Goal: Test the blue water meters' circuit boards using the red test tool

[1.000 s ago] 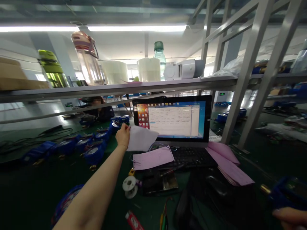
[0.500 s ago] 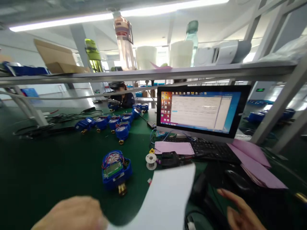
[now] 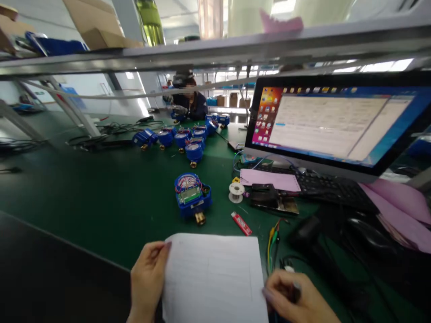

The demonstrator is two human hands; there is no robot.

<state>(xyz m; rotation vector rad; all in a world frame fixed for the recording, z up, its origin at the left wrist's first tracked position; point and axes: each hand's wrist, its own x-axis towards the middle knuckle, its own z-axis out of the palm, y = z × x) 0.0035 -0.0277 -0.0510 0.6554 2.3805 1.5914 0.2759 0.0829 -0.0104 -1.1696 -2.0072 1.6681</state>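
A green desk (image 3: 117, 202) fills my remote view, a long shelf (image 3: 168, 58) crossing above its far side. On the far right, a lit computer screen (image 3: 330, 125) shows an open window beside rows of icons. At the near middle, white paper (image 3: 215, 278) spans the space between the two hands, its side edges running near to far. Its near end drops out of my view, so I cannot tell which way its long axis goes. The left hand (image 3: 150, 278) pinches its far left corner between thumb and fingers; the paper extends right and nearer from that grip. The right hand (image 3: 296, 296), curled, has its fingertips at the right edge, a little nearer than the left hand's pinch; I judge it the closer hand to the paper's lower right. Just beyond the paper stands a blue meter (image 3: 193, 208), wires exposed. Farther right sits a white spool (image 3: 236, 192), and nearer, a red strip (image 3: 241, 223). Smallest, a dark pen-like thing (image 3: 296, 292) shows between the right hand's fingers.
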